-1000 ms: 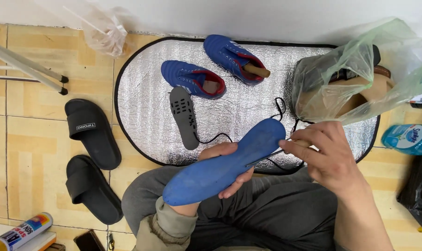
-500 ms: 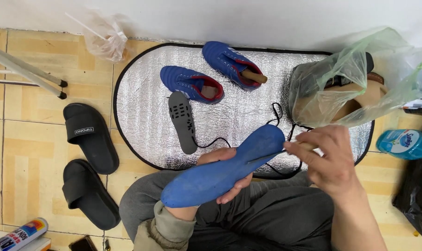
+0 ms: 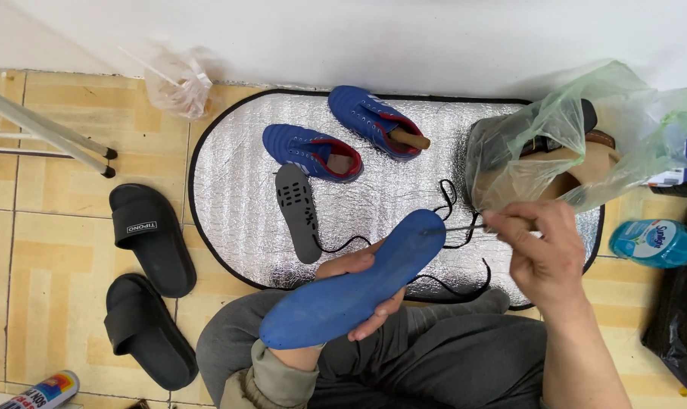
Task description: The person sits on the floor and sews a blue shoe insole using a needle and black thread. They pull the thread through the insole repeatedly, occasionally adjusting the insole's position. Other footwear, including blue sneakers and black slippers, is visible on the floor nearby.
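My left hand [image 3: 358,291] grips a long blue insole [image 3: 351,284] from underneath and holds it above my lap. My right hand [image 3: 544,254] pinches a thin dark tool [image 3: 453,229] whose tip rests at the insole's far end. On the silver mat [image 3: 230,227] lie two blue shoes [image 3: 313,151] [image 3: 373,121], a grey perforated insole [image 3: 296,212] and loose black laces [image 3: 449,201].
A clear plastic bag [image 3: 578,144] with brown shoes sits at the right of the mat. Two black slides [image 3: 150,235] [image 3: 148,329] lie on the tiled floor at left. A blue bottle [image 3: 657,242] lies at right, a small bag [image 3: 178,83] near the wall.
The view has drifted slightly. My right hand has shifted a little right and pulled the thin tool out along the insole's tip. My left hand keeps the insole in place.
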